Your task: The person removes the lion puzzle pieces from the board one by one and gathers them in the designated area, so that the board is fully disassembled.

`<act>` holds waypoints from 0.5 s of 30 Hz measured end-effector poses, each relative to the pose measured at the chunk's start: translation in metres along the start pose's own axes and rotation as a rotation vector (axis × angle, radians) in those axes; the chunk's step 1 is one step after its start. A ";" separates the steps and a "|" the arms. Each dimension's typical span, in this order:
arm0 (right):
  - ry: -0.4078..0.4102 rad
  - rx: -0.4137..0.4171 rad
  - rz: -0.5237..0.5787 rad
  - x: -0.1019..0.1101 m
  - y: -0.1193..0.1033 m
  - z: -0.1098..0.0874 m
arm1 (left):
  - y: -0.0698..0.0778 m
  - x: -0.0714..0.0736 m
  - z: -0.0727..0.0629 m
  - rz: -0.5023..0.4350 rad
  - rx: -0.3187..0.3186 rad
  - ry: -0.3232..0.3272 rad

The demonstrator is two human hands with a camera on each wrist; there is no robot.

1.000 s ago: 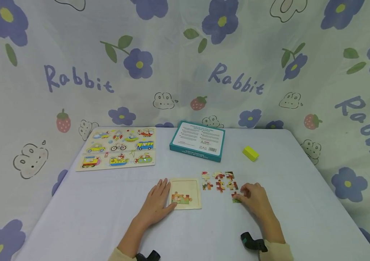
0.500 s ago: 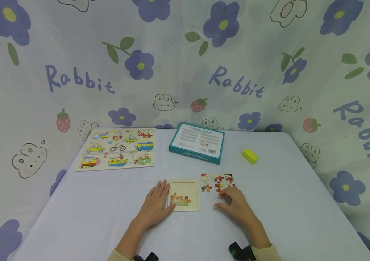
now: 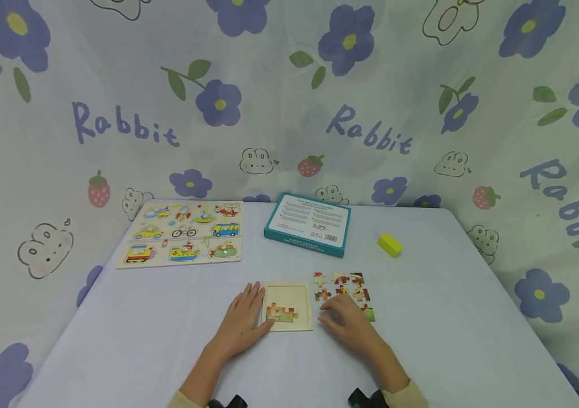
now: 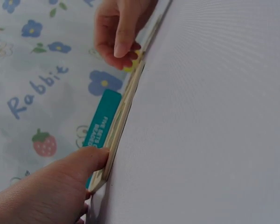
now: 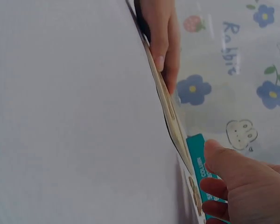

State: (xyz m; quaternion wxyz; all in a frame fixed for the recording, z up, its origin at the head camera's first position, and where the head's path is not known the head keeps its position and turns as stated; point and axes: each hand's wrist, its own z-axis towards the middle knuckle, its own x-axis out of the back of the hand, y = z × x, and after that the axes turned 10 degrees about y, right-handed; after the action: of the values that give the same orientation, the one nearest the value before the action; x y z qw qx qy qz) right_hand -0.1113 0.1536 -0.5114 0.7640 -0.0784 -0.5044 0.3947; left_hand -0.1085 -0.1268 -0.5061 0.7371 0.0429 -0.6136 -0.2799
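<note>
In the head view, my left hand (image 3: pixel 240 318) lies with straight fingers along the left edge of a square wooden puzzle tray (image 3: pixel 305 288). Its thumb touches the tray's lower left corner. A few joined jigsaw pieces (image 3: pixel 281 313) sit in the tray's lower left part. My right hand (image 3: pixel 353 326) is just right of the tray, thumb and fingers apart, with no piece visible between them. Beyond it lie several loose jigsaw pieces (image 3: pixel 357 279), some partly hidden by the hand. In the left wrist view, the right hand (image 4: pixel 123 30) is above the tray, fingers loosely bent.
A vehicle picture board (image 3: pixel 182 232) lies at the back left of the white-covered table (image 3: pixel 473 340). A teal box (image 3: pixel 309 222) lies at the back middle, with a yellow block (image 3: pixel 390 245) to its right. A flower-print curtain (image 3: pixel 269 102) hangs behind.
My right hand has moved left from the lower right loose piece, past the other pieces, toward the tray. That piece still lies in its spot. My left hand stays on the tray.
</note>
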 end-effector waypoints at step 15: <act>-0.083 0.135 0.062 -0.018 -0.021 0.009 | -0.001 -0.002 -0.001 -0.006 -0.013 0.019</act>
State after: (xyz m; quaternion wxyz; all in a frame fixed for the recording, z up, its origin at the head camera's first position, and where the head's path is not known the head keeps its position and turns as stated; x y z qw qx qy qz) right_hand -0.1115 0.1246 -0.5093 0.7334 -0.0260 -0.5054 0.4539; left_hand -0.1084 -0.1274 -0.5081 0.7423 0.0430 -0.6046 -0.2857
